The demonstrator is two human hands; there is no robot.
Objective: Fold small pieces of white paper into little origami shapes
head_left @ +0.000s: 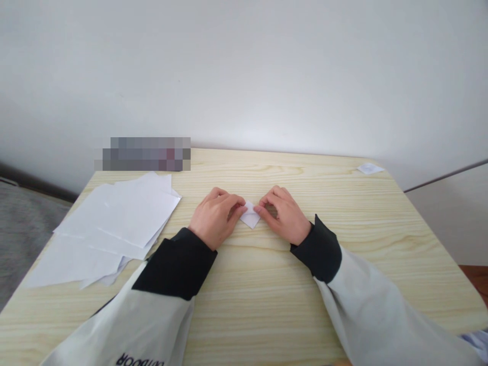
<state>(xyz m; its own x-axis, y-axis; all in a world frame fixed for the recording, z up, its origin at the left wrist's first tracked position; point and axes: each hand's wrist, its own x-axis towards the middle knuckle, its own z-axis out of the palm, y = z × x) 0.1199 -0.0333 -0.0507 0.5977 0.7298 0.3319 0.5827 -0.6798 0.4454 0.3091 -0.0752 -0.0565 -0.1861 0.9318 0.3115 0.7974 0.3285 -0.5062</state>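
A small white piece of folded paper [250, 217], roughly diamond-shaped with one corner toward me, is at the middle of the wooden table. My left hand [216, 216] pinches its left corner between thumb and forefinger. On the opposite side, my right hand [284, 213] pinches the right corner in the same way. A crease runs across the paper between the two pinches. The fingertips cover its side corners.
Loose white paper sheets [125, 218] lie overlapping on the left of the table [251, 305]. Behind them is a pixelated object [147, 155]. Another folded white paper [369, 168] rests at the far right corner. A white wall [259, 76] borders the table's back edge.
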